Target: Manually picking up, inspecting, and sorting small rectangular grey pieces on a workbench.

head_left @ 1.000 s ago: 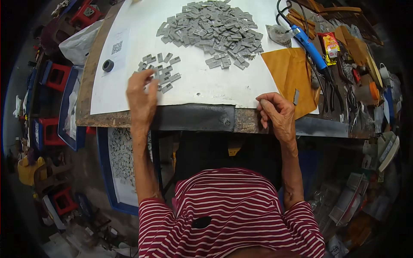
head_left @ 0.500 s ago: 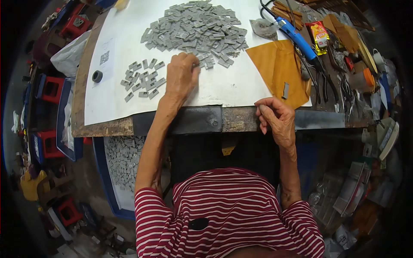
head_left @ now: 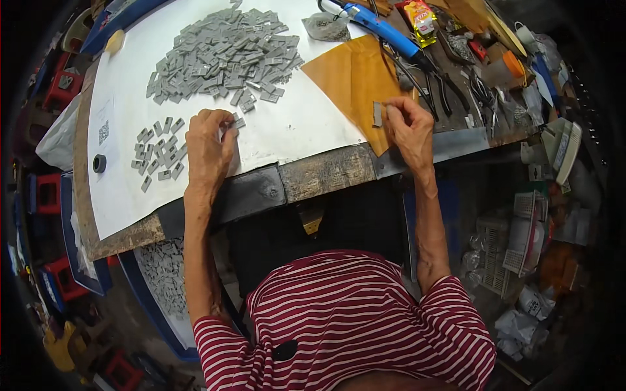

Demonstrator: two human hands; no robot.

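Lying left of centre, a loose cluster of small grey rectangular tiles (head_left: pixel 171 153) flanks the left hand (head_left: pixel 212 140), whose thumb and fingertips pinch one grey rectangular tile (head_left: pixel 239 122). Right of centre, a slim grey strip (head_left: pixel 377 114), long axis running up-down, sits immediately left of the nearer, curled right hand (head_left: pixel 409 127); whether it grips is unclear.

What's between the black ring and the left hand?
Head view: a loose group of small grey pieces on the white sheet separates the black ring from the left hand.
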